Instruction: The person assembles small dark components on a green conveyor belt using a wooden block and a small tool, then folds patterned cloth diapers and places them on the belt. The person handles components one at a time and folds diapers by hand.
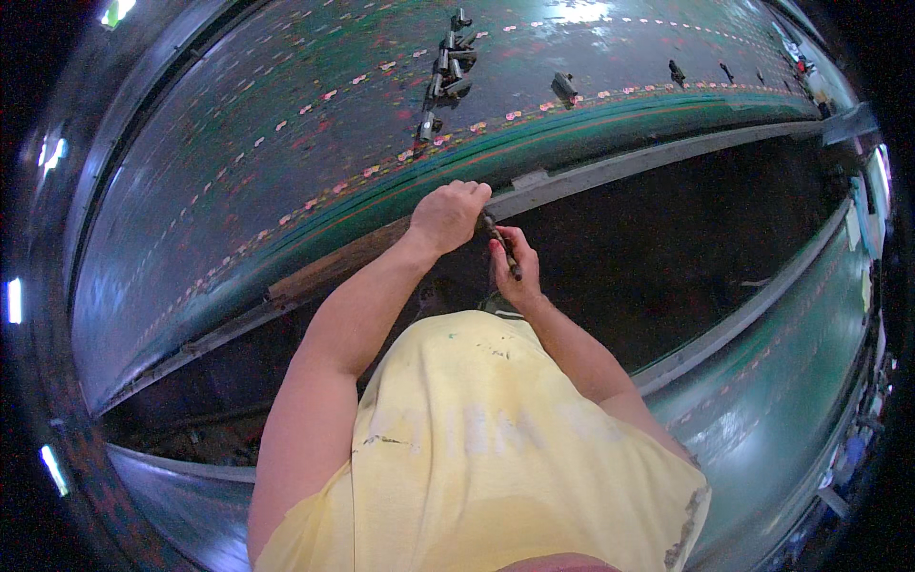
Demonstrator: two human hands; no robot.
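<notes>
My right hand (pixel 517 267) is closed around a thin, dark, rod-shaped tool (pixel 493 229), its fingers wrapped about the lower part. The rod slants up toward my left hand (pixel 450 217), which is closed at its upper end. The left fingers hide that end, and the exact kind of tool cannot be made out. Both hands are held in front of my body, above the near edge of a long green table (pixel 315 143). Rows of small pink and yellow printed shapes run along the tabletop.
Several small metal and dark blocks, perhaps clamps (pixel 443 71), lie in a cluster on the table. A separate block (pixel 564 88) lies farther right. A pale rail (pixel 610 179) borders the near edge. Behind me, across a dark aisle, stands another green table (pixel 753 410).
</notes>
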